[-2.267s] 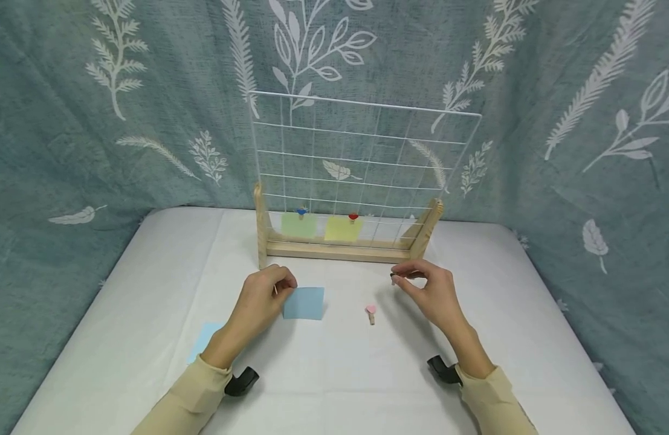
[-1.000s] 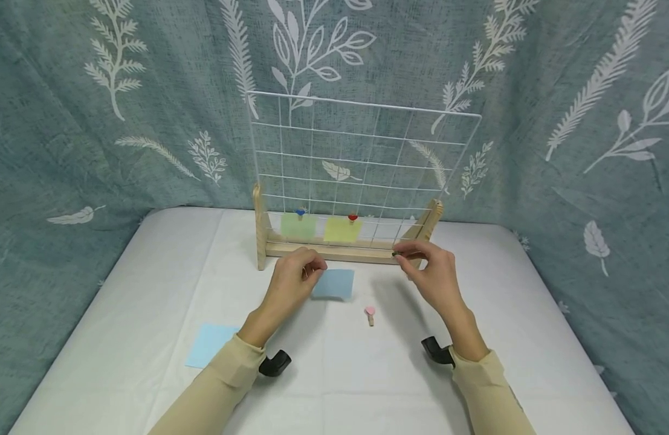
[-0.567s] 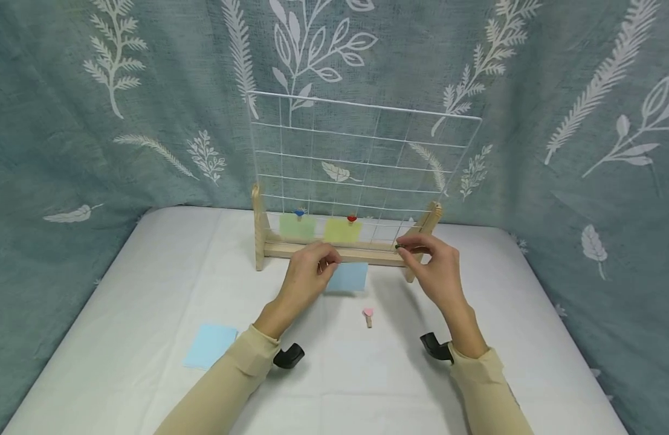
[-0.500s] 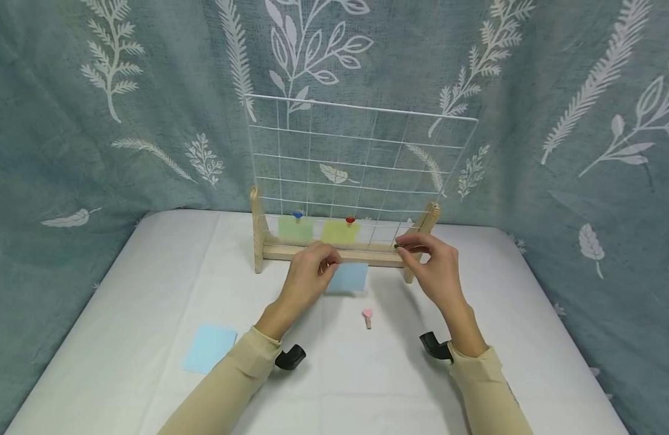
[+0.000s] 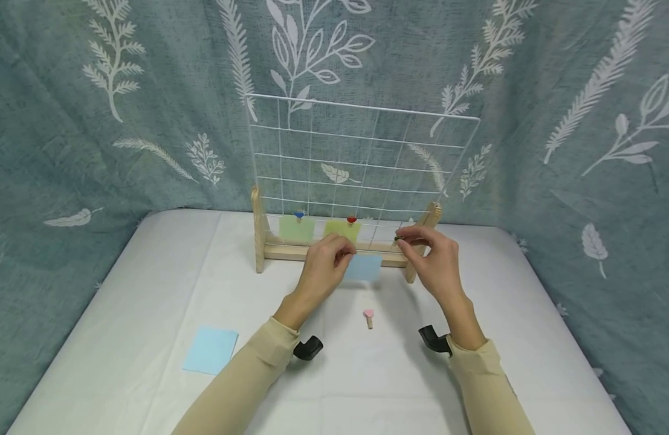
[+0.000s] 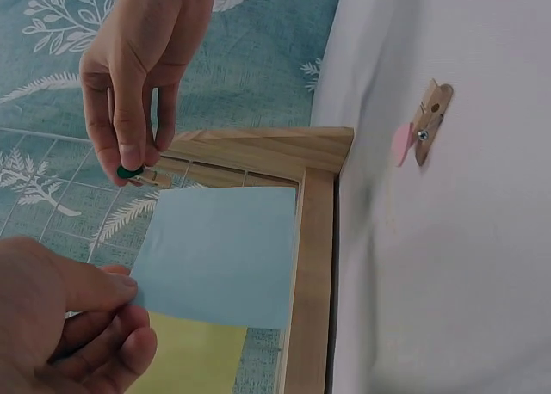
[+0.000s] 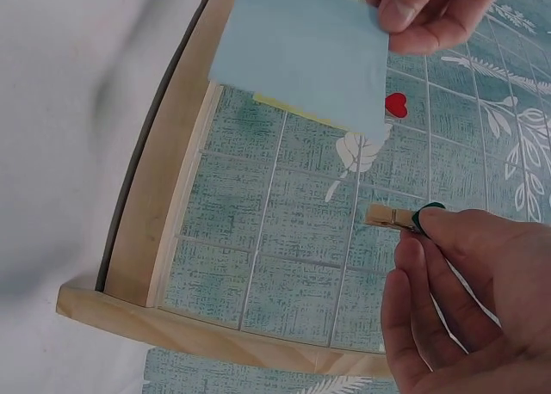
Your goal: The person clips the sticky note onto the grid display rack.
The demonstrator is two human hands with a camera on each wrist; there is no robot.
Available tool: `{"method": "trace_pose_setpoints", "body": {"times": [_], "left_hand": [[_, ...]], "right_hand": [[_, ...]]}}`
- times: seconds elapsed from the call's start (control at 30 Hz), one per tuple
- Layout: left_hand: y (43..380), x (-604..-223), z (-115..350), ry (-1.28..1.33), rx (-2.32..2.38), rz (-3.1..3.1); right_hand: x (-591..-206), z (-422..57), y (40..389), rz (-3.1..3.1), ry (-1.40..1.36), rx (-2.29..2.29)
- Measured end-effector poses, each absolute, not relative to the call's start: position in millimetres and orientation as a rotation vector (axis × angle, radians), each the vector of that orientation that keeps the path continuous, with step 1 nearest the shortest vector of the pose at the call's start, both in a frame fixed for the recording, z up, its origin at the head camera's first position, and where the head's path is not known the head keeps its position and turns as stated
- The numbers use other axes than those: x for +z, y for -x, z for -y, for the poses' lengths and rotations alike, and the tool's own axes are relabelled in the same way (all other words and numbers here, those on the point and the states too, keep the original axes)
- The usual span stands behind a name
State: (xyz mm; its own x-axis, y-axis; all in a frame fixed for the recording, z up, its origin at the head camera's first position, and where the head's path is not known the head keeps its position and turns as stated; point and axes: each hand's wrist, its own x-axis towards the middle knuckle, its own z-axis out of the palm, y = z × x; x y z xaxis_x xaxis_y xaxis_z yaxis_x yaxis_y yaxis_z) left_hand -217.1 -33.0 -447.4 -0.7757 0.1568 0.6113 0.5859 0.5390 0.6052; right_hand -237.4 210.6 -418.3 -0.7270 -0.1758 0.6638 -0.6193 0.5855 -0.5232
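My left hand [image 5: 326,263] pinches a blue sticky note [image 6: 219,256] by its edge, holding it in front of the wire grid [image 5: 361,163]. Between the thumb and fingers of my right hand [image 5: 434,257] is a small wooden clothespin [image 7: 392,217] with a dark green top, its wooden tip pointing away from the fingers. Both hands are near the lower right part of the grid. A green note [image 5: 297,228] hangs there under a blue clip [image 5: 298,215]. Beside it hangs a yellow note [image 5: 342,228] under a red heart clip [image 7: 396,105], partly behind my left hand.
A clothespin with a pink heart [image 5: 369,318] lies on the white tablecloth [image 5: 378,386] in front of the hands. To the left lie light blue notes [image 5: 211,350]. The grid stands in a wooden base [image 5: 285,251], and a leaf-patterned curtain [image 5: 165,109] hangs behind it.
My left hand has carried the blue note from the left up and right toward the grid. My right hand, with the green-topped clothespin, has moved slightly forward to the grid's lower right.
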Motion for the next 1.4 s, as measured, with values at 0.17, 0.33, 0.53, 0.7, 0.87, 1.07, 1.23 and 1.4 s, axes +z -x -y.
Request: {"method": "trace_pose_setpoints", "body": {"times": [0.17, 0.33, 0.53, 0.7, 0.87, 1.07, 1.23, 1.4], "left_hand": [[222, -445, 24, 0.609, -1.149, 2.271], [227, -446, 17, 0.576, -1.120, 2.269], [233, -446, 7, 0.566, -1.079, 2.273], [236, -445, 3, 0.547, -1.075, 2.272], [240, -443, -2, 0.546, -1.058, 2.270], [246, -442, -6, 0.536, -1.059, 2.279], [251, -443, -9, 0.542, -1.055, 2.267], [255, -443, -14, 0.545, -1.050, 2.261]], "right_hand": [[-416, -212, 240, 2.232, -0.637, 1.039], [-415, -212, 244, 2.224, -0.639, 1.027], [-415, -212, 245, 2.223, -0.629, 1.049], [-414, -210, 248, 2.231, -0.630, 1.045], [-410, -209, 252, 2.218, -0.626, 1.002], [-407, -209, 257, 2.213, -0.622, 0.978], [-408, -210, 262, 2.203, -0.629, 0.972], [-410, -209, 265, 2.187, -0.628, 0.964]]}}
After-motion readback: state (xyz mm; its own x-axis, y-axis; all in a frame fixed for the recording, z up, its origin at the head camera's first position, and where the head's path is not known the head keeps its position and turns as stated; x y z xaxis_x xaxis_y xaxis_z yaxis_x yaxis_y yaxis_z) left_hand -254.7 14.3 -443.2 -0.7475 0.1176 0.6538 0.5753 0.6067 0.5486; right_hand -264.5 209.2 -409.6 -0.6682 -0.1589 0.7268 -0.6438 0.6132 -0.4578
